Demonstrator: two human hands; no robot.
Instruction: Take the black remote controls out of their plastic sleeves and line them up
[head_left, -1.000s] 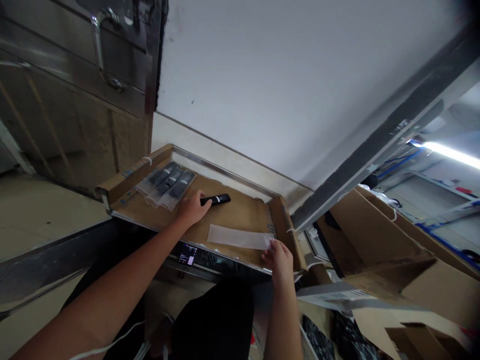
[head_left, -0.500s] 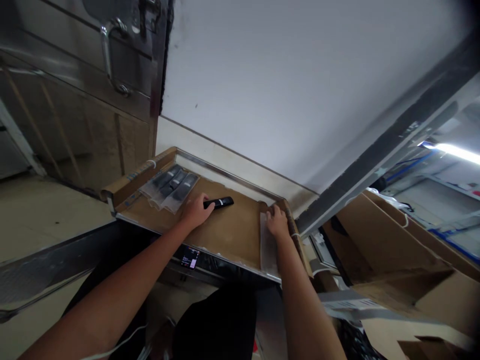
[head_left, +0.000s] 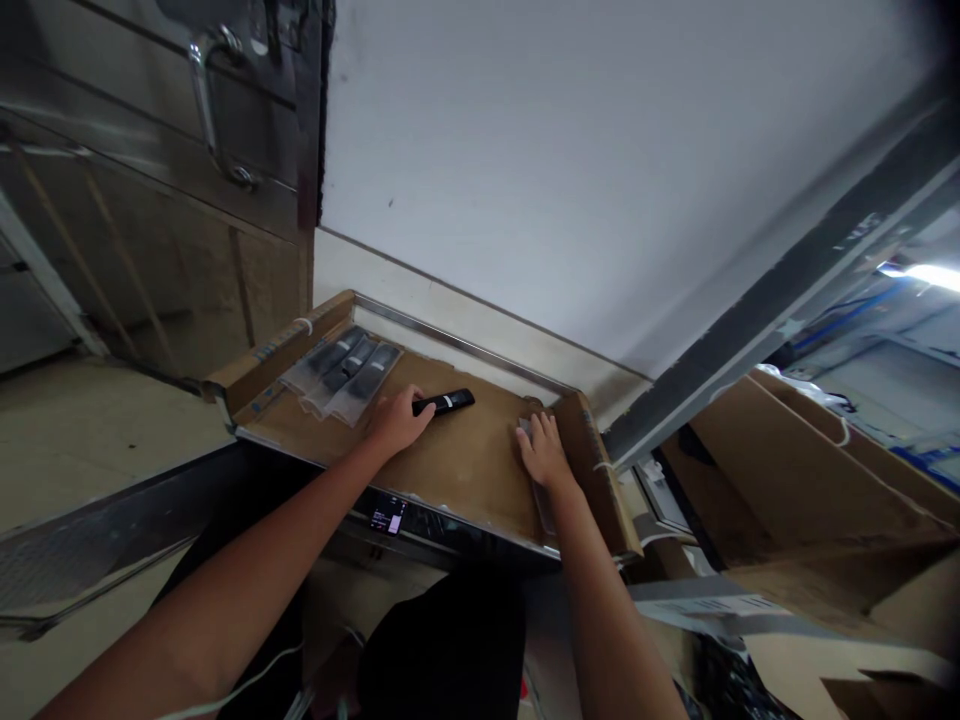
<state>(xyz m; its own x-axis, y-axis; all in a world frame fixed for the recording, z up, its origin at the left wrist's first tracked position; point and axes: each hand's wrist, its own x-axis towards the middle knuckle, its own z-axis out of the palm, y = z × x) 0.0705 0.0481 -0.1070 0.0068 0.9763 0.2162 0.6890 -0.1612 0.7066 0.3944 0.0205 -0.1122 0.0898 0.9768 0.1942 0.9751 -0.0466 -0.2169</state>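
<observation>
- The left hand (head_left: 401, 418) is closed around one end of a black bar (head_left: 463, 399), thumb on the near side; that end is hidden by the fingers.
- The right hand (head_left: 544, 452) lies palm down over a translucent sleeve (head_left: 543, 510), fingers stretched toward the tray's far side; whether they pinch the film cannot be told.
- The sleeve is thin, milky and long, partly covered by the hand and forearm, and lies beside the tray's right wall.
- A second ago the sleeve lay crosswise near the front edge, held by its right end; now it runs from front to back. The left hand's hold on the bar looks unchanged.
- The bar is slim and smooth, with a rounded free end and a white band across it; it sits slightly aslant above the middle of the tray (head_left: 472, 470), its surface too small to read.
- The tray has a floor of matt brown cardboard, folded cardboard walls left and right, and a shiny metal rim along the back.
- Left of the left hand, three bagged bars (head_left: 352, 375) lie side by side, dark under cloudy film whose loose ends wrinkle toward the front.
- Beyond stand a smooth white wall (head_left: 525, 180), a metal door with a curved, polished handle (head_left: 206, 110), and, to the right, a large cardboard box (head_left: 765, 460).
</observation>
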